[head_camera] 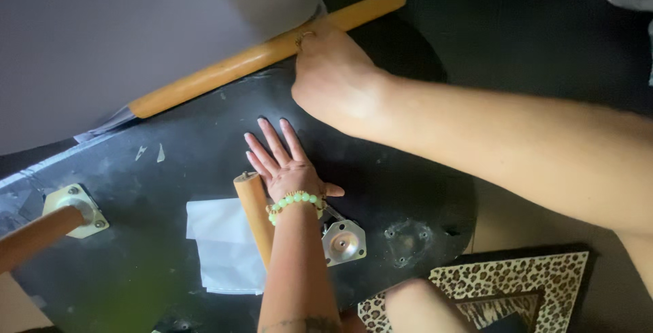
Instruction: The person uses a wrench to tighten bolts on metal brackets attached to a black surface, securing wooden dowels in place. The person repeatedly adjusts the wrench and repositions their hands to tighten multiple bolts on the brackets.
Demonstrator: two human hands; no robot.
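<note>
Gripping a smooth, tan wooden leg, right hand.

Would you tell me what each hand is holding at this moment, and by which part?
The right hand grips the long wooden leg about two-thirds along its length. The left hand holds nothing; it lies flat on the black board.

Right hand grips a wooden leg at the board's far edge; nearer than the grip, left hand lies flat on the board, with a loose leg and sheet to its left and a metal plate beside its wrist
</note>
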